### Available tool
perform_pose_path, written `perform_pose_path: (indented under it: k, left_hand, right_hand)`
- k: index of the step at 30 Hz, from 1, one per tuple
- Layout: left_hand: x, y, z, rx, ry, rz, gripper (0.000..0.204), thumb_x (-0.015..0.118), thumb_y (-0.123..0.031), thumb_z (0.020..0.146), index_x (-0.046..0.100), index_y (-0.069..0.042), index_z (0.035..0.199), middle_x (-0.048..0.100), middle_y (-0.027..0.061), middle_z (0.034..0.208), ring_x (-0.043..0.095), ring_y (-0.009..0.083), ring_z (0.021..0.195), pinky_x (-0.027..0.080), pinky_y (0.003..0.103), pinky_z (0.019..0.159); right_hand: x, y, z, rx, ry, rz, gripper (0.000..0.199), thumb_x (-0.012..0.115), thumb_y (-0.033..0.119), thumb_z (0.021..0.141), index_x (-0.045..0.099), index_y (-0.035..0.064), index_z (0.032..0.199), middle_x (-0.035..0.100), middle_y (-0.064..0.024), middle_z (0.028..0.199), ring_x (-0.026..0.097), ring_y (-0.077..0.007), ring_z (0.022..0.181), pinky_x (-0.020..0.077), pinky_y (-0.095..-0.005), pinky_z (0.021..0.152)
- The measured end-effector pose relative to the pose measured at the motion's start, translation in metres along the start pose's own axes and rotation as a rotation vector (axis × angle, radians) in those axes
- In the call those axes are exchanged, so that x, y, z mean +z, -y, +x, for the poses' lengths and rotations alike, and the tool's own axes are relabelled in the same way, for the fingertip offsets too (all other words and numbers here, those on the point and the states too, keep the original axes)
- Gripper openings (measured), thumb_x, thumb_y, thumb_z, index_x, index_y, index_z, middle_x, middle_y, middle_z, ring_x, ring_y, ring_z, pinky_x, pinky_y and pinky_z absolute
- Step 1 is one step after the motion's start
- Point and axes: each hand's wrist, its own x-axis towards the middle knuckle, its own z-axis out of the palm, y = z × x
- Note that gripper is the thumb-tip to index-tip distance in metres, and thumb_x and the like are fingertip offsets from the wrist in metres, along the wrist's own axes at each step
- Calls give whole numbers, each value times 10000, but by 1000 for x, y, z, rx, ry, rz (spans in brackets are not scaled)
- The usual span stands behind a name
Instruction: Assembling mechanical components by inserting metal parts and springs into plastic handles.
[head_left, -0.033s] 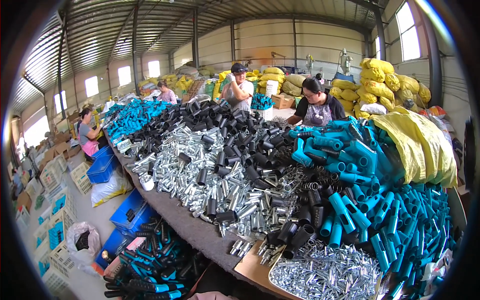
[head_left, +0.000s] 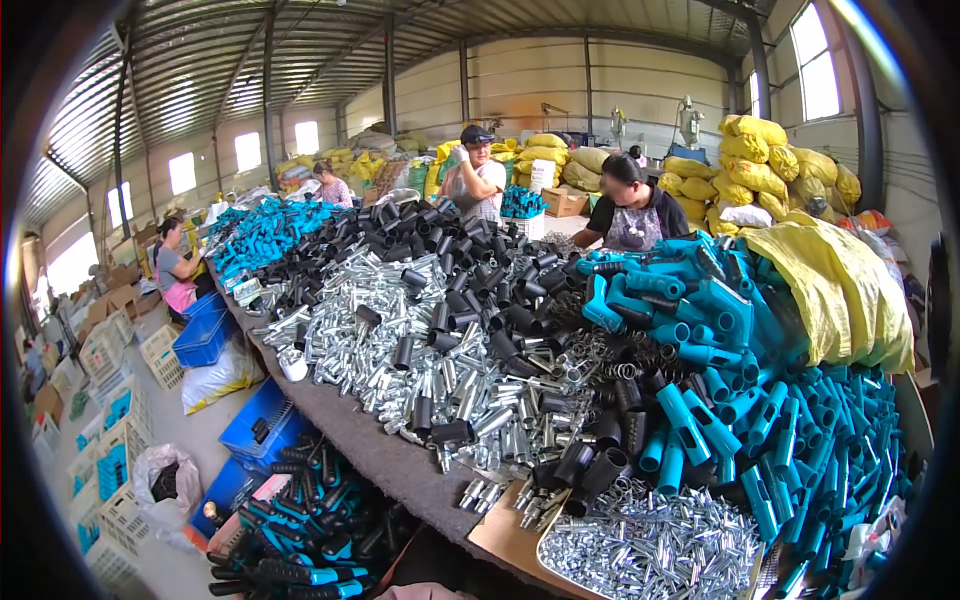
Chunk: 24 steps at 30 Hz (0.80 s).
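Note:
Neither my left hand nor my right hand shows in the head view. A pinkish patch of cloth (head_left: 425, 592) appears at the lower edge, below the table. Nearest on the long table (head_left: 350, 425) is a shallow tray (head_left: 545, 560) heaped with small silver metal pins (head_left: 660, 540). Beside it lie a few short metal fittings (head_left: 483, 494) and a piece of brown cardboard (head_left: 497, 530). Teal plastic handle shells (head_left: 690, 425) pile up at the right. Silver metal tubes (head_left: 370, 320), black plastic sleeves (head_left: 490, 265) and coiled springs (head_left: 625, 370) cover the middle.
Teal-and-black handles (head_left: 310, 520) fill the space left of the table, beside a blue crate (head_left: 255, 425). White crates (head_left: 125, 450) stand on the floor. Several people work around the table, one person (head_left: 635, 215) across from me. Yellow sacks (head_left: 755, 165) are stacked behind; a yellow sheet (head_left: 830, 285) drapes at right.

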Motion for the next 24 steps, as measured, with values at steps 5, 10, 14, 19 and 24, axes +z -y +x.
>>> perform_pose_path:
  k: [5,10,14,19,24]
  left_hand:
    - [4,-6,4,24,-95,8,336,651,-375,887,678,-99,1076,708,174,934,682,371,804,551,482,695]
    - [7,0,12,52,-121,6,311,650,-361,888,682,-94,1044,707,172,922,682,365,792,549,480,692]
    - [4,-7,13,-48,-153,-53,352,661,-359,880,666,-60,1066,700,197,908,680,374,798,549,467,709]
    - [22,32,16,-118,-43,-121,328,665,-322,869,632,-25,1002,661,210,832,646,385,756,511,478,679]
    - [76,85,25,29,-95,-137,197,574,-250,896,688,-90,908,651,161,824,625,357,746,502,449,670]
  right_hand:
    - [-9,-19,7,16,-57,-64,201,622,195,924,698,28,1006,665,-119,855,637,-239,713,511,-372,591]
    - [-6,-35,14,34,-102,-129,192,614,189,930,698,28,993,658,-115,838,630,-230,690,509,-370,561]
    - [-1,-49,10,49,-148,-174,187,607,185,935,698,28,983,652,-111,824,625,-223,671,507,-368,538]
    - [29,3,-26,78,-215,-211,196,629,174,914,694,28,1027,662,-135,890,637,-244,741,513,-376,620]
    - [113,65,-158,-37,-302,-297,362,706,173,848,685,13,1172,709,-214,1107,689,-313,983,533,-406,922]
